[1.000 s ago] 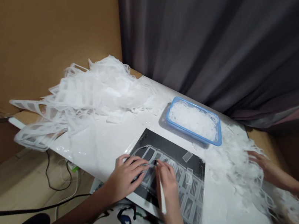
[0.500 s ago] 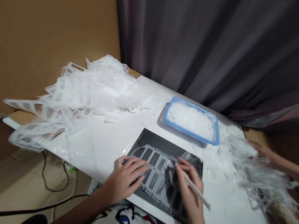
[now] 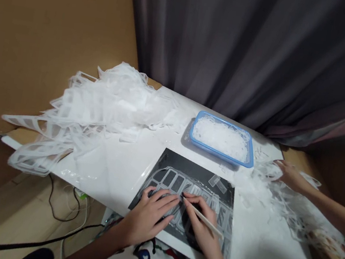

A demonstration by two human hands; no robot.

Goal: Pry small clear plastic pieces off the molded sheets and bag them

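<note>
A translucent plastic sheet (image 3: pixel 169 177) with rows of rounded rectangular windows lies on a black board (image 3: pixel 183 165) in front of me. My left hand (image 3: pixel 150 215) rests flat on the sheet's left part, fingers stretched out. In my right hand (image 3: pixel 201 227) is a slim white pen-shaped tool (image 3: pixel 211 227), held like a pencil. Its tip points down at the sheet, close to my left fingertips; the tip itself is too small to make out. Small clear rectangular pieces (image 3: pixel 218 183) lie at the board's upper right.
A blue basket (image 3: pixel 221 153) full of thin white strips stands behind the board. Translucent sheets are heaped in a pile (image 3: pixel 114 103) at the left. At the right, another person's hand (image 3: pixel 289 175) is in a tangle of clear scraps (image 3: pixel 302 214). Cables (image 3: pixel 61 220) hang below the table.
My right hand has moved left and slightly down with the tool, nearer my left hand. My left hand has shifted slightly right. The other person's hand has moved left.
</note>
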